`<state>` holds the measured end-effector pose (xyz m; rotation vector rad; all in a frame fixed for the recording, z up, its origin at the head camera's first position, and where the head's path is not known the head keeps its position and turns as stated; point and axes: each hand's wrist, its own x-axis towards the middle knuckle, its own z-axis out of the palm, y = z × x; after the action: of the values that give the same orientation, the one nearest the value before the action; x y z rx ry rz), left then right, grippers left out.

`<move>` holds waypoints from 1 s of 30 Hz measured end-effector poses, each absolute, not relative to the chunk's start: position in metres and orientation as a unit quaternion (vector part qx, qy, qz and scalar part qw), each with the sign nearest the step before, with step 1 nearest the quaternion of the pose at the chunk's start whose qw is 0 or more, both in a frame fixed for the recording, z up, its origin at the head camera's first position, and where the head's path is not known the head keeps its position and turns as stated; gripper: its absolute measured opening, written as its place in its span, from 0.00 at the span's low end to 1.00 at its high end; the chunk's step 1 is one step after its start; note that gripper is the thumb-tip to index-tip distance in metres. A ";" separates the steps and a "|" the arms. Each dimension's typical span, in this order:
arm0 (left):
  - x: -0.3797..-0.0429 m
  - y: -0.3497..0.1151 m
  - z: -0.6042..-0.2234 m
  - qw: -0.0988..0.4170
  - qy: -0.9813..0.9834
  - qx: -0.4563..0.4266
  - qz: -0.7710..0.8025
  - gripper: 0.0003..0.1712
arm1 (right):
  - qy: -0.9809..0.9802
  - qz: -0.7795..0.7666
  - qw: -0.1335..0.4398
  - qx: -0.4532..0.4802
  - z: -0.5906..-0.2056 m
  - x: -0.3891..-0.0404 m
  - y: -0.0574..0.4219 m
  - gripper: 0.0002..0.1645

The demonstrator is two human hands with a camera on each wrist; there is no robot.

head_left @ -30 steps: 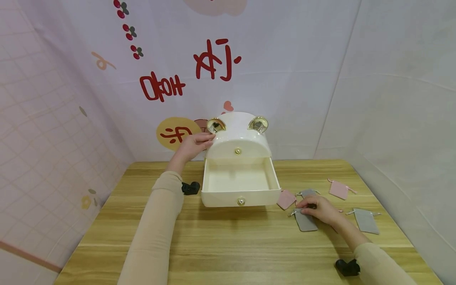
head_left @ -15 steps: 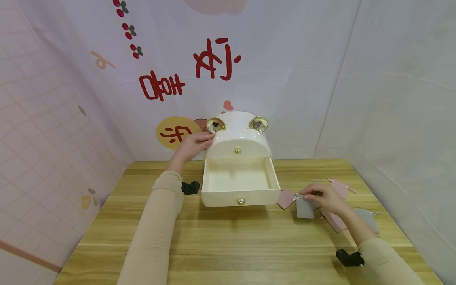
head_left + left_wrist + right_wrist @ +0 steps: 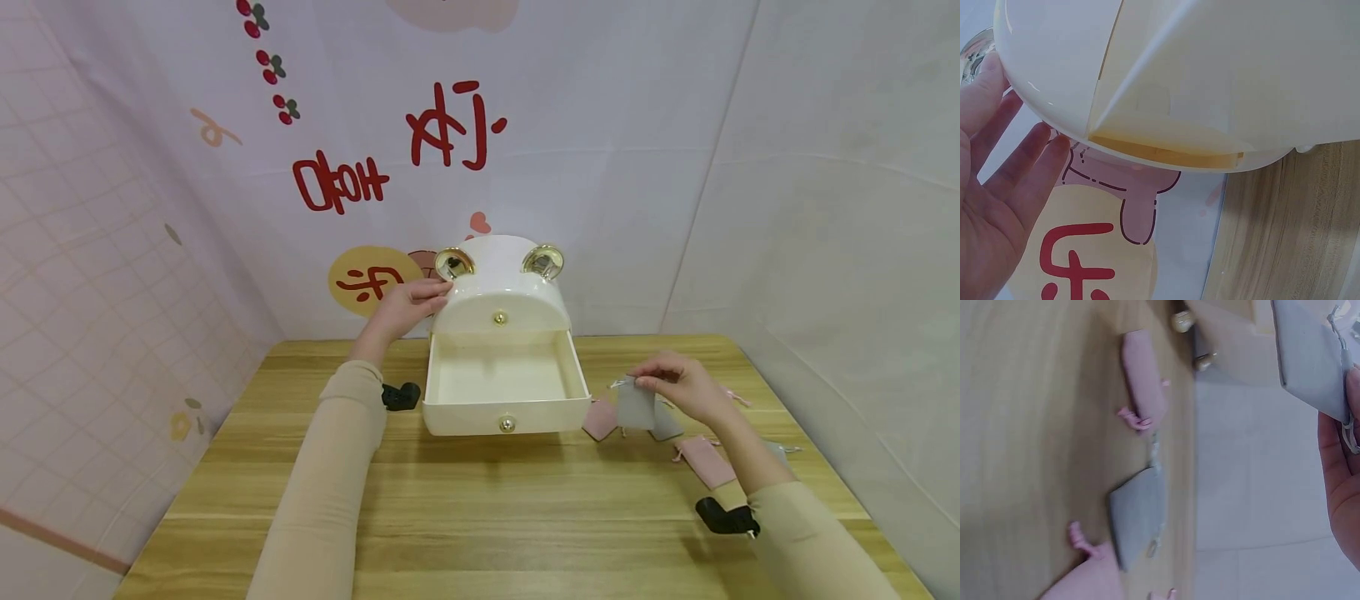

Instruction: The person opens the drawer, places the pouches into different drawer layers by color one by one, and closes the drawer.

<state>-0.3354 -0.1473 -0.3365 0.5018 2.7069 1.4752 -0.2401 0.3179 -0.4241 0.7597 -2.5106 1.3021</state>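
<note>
L hand (image 3: pixel 405 307), fingers apart, rests fingertips on side of white box (image 3: pixel 501 287) w/ lower drawer (image 3: pixel 465 419) out; R hand (image 3: pixel 684 387) pinches grey pouch (image 3: pixel 636 407) by top edge, above tbl (image 3: pixel 480 517), just R of drawer.

Cannot see all of the held gray pouch (image 3: pixel 1310 359) in the right wrist view, cut off above; nor more than cords of a pink pouch (image 3: pixel 738 397) behind the right hand (image 3: pixel 681 387), near the tabletop's (image 3: pixel 480 517) right edge.
</note>
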 end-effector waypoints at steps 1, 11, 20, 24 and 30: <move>-0.335 -0.148 -0.337 0.009 0.866 0.161 0.473 0.23 | -0.850 0.444 0.110 0.261 -0.421 -0.241 0.316 0.10; -0.336 -0.148 -0.337 0.010 0.864 0.160 0.477 0.23 | -0.842 0.438 0.148 0.277 -0.368 -0.232 0.278 0.09; -0.335 -0.147 -0.337 0.010 0.863 0.156 0.481 0.23 | -0.828 0.453 0.152 0.294 -0.359 -0.254 0.265 0.10; -0.335 -0.147 -0.337 0.009 0.863 0.158 0.480 0.23 | -0.830 0.445 0.151 0.299 -0.350 -0.256 0.249 0.10; -0.336 -0.147 -0.337 0.010 0.864 0.158 0.477 0.23 | -0.826 0.436 0.136 0.329 -0.323 -0.243 0.210 0.07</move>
<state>-0.3357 -0.1472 -0.3369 0.4943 2.6977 1.4894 -0.2426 0.2101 -0.3230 0.9537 -2.3924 1.2626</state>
